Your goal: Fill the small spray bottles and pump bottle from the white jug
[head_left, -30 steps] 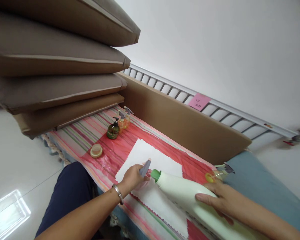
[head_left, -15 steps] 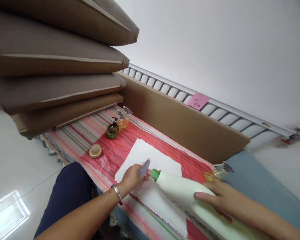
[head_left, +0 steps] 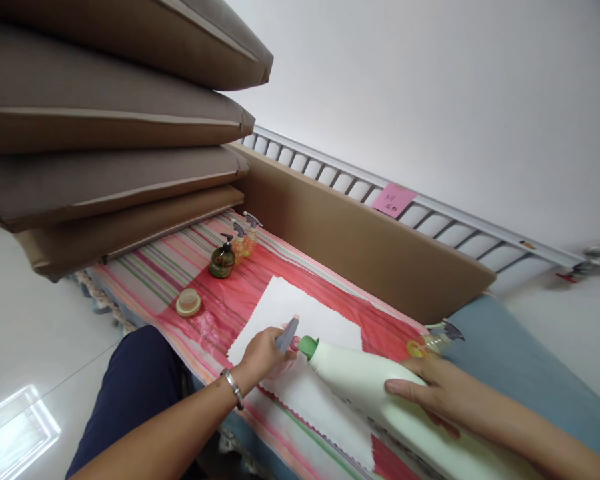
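Note:
My left hand is closed around a pinkish see-through spray bottle, mostly hidden by the fingers. A grey spray head sticks out of the same hand. My right hand grips a big pale green bottle, thumb on top and some fingers hidden behind it. That bottle lies tilted, its green neck right against the pinkish round mouth by my left hand; whether liquid flows cannot be made out. White scalloped-edged cloths or sheets lie beneath.
A dark green pump bottle stands behind two spray bottles, left of a cap-like round lid. Another spray bottle is beside my right hand. Stacked cushions rise at left; a brown board leans before a radiator.
The whole view has shifted slightly. Both hands keep their grip, and the big bottle stays against the mouth of the small one.

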Available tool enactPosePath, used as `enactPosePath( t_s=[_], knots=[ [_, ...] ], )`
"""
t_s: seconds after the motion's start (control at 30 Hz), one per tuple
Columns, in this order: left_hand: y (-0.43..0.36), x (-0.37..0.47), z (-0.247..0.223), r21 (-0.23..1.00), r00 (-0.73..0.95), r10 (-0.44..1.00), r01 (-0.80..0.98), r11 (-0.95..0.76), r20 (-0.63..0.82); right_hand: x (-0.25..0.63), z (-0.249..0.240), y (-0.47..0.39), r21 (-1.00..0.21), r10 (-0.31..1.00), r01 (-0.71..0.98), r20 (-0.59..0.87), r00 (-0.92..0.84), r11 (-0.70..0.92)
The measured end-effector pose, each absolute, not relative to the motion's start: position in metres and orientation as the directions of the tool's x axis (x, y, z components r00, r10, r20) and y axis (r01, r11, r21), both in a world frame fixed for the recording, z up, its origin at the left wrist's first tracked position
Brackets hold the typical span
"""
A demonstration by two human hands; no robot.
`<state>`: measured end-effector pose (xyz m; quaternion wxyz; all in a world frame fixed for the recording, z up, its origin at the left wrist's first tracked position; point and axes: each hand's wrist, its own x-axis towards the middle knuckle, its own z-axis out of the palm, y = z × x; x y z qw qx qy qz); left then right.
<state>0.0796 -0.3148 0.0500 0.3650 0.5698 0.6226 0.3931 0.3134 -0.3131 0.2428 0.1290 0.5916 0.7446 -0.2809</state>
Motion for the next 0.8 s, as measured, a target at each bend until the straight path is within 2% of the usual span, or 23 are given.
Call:
enactPosePath(
  t_s=[0.5, 0.8],
  knots=[
    [-0.3131, 0.0804, 0.0477, 0.902, -0.068, 0.998, 0.43, 0.031, -0.002, 0.316, 0.2432, -0.3095, -0.274, 0.803, 0.953, -0.535, -0.263, 0.13],
    [-0.3129, 0.0815, 0.0487, 0.901, -0.069, 0.998, 0.432, 0.033, -0.003, 0.3116, 0.247, -0.3106, -0.234, 0.809, 0.961, -0.53, -0.255, 0.15]
  ],
)
